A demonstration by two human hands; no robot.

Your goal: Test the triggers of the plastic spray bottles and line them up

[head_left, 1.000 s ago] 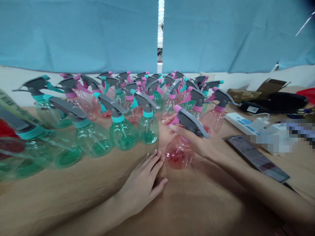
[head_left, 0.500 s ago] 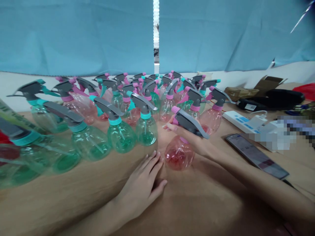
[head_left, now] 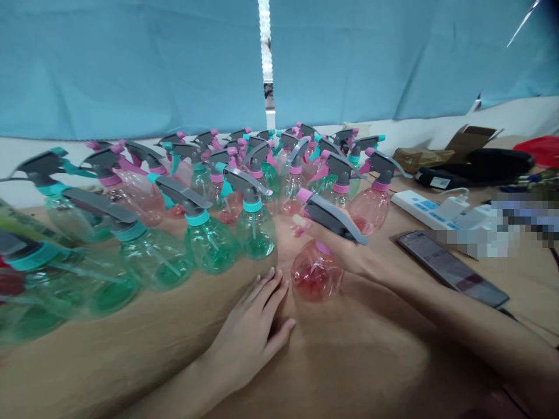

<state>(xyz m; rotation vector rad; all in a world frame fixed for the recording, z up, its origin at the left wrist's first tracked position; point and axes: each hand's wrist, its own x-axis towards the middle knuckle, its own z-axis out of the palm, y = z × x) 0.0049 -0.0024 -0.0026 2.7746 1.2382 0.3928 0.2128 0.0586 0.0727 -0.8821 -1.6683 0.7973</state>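
- While the right hand (head_left: 338,245) is wrapped around its neck, the round, clear pink plastic spray bottle with grey trigger head (head_left: 314,274) is seen on the tan tabletop (head_left: 345,355); its body is exposed below the hand, its head above. The neck is partly covered by the fingers.
- Pink nozzle is pointed up and leftward; grey lever is angled down toward the right wrist.
- The left hand (head_left: 255,320) is laid palm-down, unfolded and holding nothing, its fingertips just beside the held bottle's base.
- Nearest beyond the left fingertips, a clear green plastic spray bottle with turquoise collar (head_left: 257,235) is noted; more green ones are ranged leftward.
- Directly behind the held bottle, the way is blocked by a crowded group of pink and green sprayers; one clear pink bottle with pink collar (head_left: 370,210) is placed behind and to the right.
- Right of the forearm, a dark flat smartphone (head_left: 452,267) and a white power strip (head_left: 421,208) are observed.
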